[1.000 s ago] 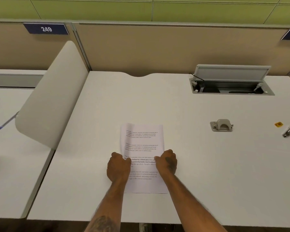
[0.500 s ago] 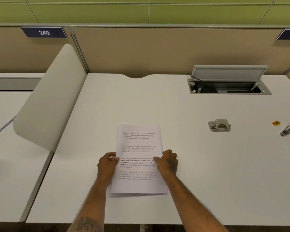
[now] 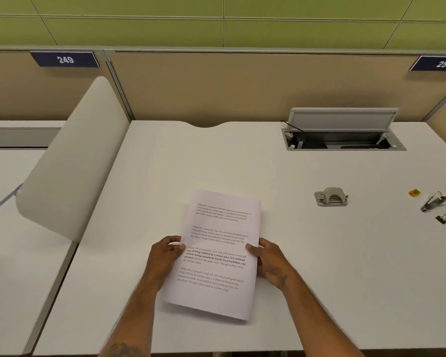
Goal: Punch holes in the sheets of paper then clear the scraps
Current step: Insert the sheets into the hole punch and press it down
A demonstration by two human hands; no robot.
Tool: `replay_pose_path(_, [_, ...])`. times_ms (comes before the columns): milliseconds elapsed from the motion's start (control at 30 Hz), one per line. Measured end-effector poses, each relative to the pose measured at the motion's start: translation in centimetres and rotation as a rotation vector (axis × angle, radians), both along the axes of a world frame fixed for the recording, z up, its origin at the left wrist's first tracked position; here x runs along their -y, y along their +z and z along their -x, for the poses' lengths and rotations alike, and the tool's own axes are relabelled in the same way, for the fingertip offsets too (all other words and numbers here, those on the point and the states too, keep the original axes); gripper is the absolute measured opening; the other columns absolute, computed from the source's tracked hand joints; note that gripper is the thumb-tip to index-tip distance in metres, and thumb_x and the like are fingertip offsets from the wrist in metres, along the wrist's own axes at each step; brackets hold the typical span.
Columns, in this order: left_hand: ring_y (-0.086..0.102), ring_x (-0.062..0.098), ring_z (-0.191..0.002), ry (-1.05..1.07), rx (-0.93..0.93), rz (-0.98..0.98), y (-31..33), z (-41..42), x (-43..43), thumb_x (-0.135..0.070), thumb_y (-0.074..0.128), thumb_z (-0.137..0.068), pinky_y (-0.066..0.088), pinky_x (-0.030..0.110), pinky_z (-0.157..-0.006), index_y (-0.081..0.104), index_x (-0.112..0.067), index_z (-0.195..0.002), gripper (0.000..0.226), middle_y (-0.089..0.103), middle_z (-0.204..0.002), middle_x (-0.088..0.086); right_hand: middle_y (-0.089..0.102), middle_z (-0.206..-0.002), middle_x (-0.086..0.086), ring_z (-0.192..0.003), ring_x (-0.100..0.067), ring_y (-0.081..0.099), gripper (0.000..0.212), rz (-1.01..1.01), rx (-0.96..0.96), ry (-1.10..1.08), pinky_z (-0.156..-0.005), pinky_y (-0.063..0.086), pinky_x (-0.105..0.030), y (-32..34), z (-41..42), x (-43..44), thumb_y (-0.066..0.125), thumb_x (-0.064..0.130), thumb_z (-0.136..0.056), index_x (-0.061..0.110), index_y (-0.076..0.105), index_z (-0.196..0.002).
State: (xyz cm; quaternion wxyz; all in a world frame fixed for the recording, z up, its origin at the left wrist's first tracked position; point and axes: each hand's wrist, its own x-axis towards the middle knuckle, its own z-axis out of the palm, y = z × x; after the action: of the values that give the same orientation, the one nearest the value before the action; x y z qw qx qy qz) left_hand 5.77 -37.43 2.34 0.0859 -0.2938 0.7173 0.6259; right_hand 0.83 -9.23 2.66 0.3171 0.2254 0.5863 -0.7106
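A stack of white printed sheets of paper (image 3: pixel 220 228) is lifted off the white desk (image 3: pixel 319 266), tilted slightly clockwise, its shadow visible below. My left hand (image 3: pixel 165 256) grips its left edge and my right hand (image 3: pixel 269 261) grips its right edge, thumbs on top. A small grey hole punch (image 3: pixel 330 197) stands on the desk to the right of the paper, apart from both hands.
A stapler (image 3: pixel 432 201), binder clips (image 3: pixel 442 219) and a small yellow item (image 3: pixel 414 193) lie at the far right. An open cable box (image 3: pixel 343 141) sits at the back right. A curved divider (image 3: pixel 70 161) stands left, a blue pen (image 3: pixel 3 200) beyond it.
My hands moved from pressing flat on the paper to gripping its side edges, and the stack has come up off the desk and rotated a little clockwise.
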Motion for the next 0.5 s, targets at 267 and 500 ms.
replay_pose_path(267, [0.070, 0.024, -0.102, -0.023, 0.093, -0.293, 1.1, -0.4, -1.1, -0.064, 0.057, -0.085, 0.054, 0.040, -0.081, 0.065, -0.026, -0.115, 0.048, 0.074, -0.108, -0.001, 0.074, -0.110, -0.013, -0.100, -0.033, 0.070, 0.025, 0.053, -0.045, -0.245, -0.087, 0.057, -0.050, 0.2, -1.8, -2.7, 0.062, 0.003, -0.092, 0.008, 0.065, -0.116])
replay_pose_path(500, [0.067, 0.026, -0.113, 0.215, 0.070, -0.790, -1.2, -4.6, -8.4, -0.072, 0.063, -0.072, 0.052, 0.048, -0.095, 0.066, -0.017, -0.120, 0.073, 0.071, -0.121, 0.009, 0.072, -0.114, -0.013, -0.106, -0.032, 0.068, 0.024, 0.105, -0.060, -0.457, -0.094, 0.053, -0.047, 0.0, -3.2, -6.5, 0.062, 0.004, -0.091, 0.005, 0.065, -0.116])
